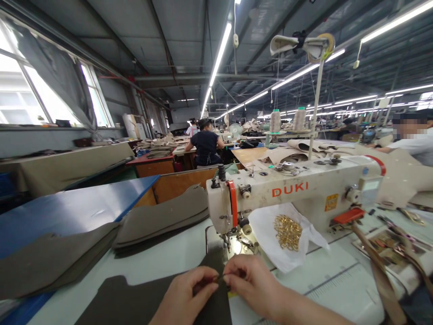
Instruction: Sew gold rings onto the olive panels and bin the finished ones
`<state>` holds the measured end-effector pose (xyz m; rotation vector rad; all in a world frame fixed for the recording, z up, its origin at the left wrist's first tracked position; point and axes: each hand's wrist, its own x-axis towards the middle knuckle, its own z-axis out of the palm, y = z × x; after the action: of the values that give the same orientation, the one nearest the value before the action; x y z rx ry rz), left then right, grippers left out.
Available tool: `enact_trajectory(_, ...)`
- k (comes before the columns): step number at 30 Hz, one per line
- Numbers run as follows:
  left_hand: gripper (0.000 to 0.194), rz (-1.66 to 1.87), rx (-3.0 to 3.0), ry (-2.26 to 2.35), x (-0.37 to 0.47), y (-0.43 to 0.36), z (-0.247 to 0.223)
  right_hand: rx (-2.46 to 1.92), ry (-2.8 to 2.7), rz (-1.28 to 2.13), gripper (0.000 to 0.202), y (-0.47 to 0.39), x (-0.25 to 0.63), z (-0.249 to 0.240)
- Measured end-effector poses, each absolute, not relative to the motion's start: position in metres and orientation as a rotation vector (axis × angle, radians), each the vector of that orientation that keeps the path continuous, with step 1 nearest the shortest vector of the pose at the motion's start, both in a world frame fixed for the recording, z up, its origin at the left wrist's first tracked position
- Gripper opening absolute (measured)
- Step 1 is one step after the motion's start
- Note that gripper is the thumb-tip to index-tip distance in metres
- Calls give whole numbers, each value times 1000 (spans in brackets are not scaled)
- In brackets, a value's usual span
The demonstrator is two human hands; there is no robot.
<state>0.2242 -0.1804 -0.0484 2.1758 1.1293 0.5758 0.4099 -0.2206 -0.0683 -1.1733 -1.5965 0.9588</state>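
Observation:
A dark grey-brown fabric piece [135,298] lies on the pale sewing table and reaches under the needle area of a white sewing machine [250,194]. Over the fabric, just in front of the lit presser foot, my left hand [194,293] pinches with thumb and index finger at something very small. My right hand [252,282] is beside it, its fingertips pinched as well and nearly meeting the left ones. What sits between the fingertips is too small to name. Gold-coloured metal rings [287,232] are heaped on a white plastic sheet [264,225] under the machine arm.
Stacked dark panels [165,216] lie left of the machine, with more panels [61,257] on a blue surface [101,198]. At right are a tray [399,257] of small parts and brown straps [379,275]. Thread cones [299,119] stand behind. Other people sit farther off.

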Motion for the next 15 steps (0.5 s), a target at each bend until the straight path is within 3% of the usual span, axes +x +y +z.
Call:
enact_trajectory(6,31,851,2591,1108,210,-163,-72,-1246,-1390,1184,10,-214,409,-69)
enact_trajectory(15,33,1056,2909,1045,213,-180,-103,-1497,-1319,1441,12,-186,411,-58)
